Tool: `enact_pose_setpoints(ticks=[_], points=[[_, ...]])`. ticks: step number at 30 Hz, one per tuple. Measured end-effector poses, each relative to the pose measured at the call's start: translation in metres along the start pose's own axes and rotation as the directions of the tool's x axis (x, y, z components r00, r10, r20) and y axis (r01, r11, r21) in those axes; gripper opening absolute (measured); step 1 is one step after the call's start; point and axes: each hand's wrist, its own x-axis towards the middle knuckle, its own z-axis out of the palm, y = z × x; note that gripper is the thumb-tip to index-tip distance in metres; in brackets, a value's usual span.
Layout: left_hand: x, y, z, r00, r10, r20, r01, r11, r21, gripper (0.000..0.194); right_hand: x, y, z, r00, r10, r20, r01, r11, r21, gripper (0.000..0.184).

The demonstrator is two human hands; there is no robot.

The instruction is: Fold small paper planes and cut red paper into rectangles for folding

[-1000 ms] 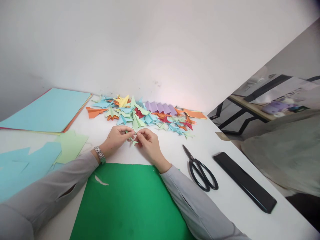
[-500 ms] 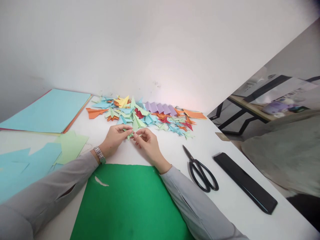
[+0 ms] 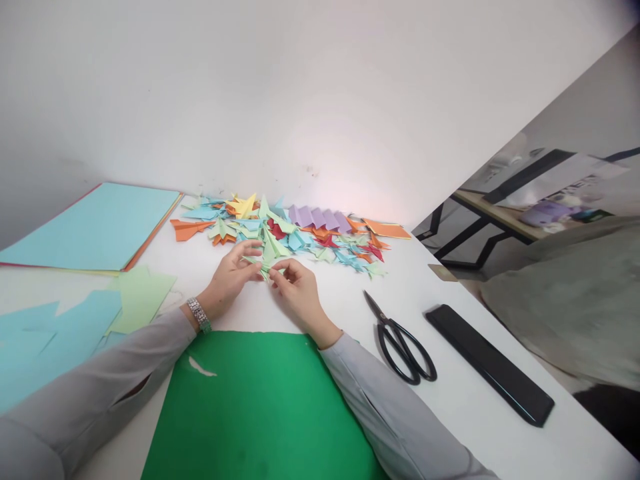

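Observation:
A small light green folded paper [image 3: 267, 269] is between my two hands, just in front of the heap. My right hand [image 3: 296, 283] pinches its right side between thumb and fingers. My left hand [image 3: 231, 272], with a metal watch at the wrist, has its thumb and fingers around the left side, the index finger slightly raised. Its exact finger contacts are partly hidden. Beyond my fingertips lies a heap of folded paper planes [image 3: 300, 239] in blue, green, orange, red and yellow, and a purple pleated paper [image 3: 320, 219].
A green sheet [image 3: 260, 400] lies under my forearms. To the left are a stack of coloured paper [image 3: 95, 227], blue paper pieces [image 3: 65, 340] and green paper pieces [image 3: 143, 300]. Black-handled scissors [image 3: 400, 340] and a long black object [image 3: 490, 363] lie to the right. A white wall [image 3: 300, 100] rises behind.
The green folded paper has been turned and spreads wider between my fingers. My left index finger has lifted away from the thumb. My right hand stays almost in place.

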Motion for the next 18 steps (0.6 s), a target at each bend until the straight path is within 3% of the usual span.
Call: enact_pose_setpoints(ticks=[3, 7, 18], points=[[0.0003, -0.0007, 0.0000, 0.999, 0.048, 0.009, -0.048, 0.999, 0.017, 0.029, 0.0007, 0.0006, -0.0013, 0.999, -0.026, -0.032, 0.025, 0.999, -0.044, 0.012], [0.0000, -0.0003, 0.0007, 0.996, 0.007, 0.085, -0.015, 0.995, 0.095, 0.018, 0.0009, 0.0008, -0.0027, 0.998, -0.059, -0.035, 0.056, 0.995, -0.083, 0.011], [0.0002, -0.0018, -0.0006, 0.999, -0.039, 0.016, 0.037, 0.992, 0.119, 0.019, -0.0001, -0.0022, -0.0027, 0.994, -0.112, 0.002, 0.111, 0.983, -0.144, 0.009]])
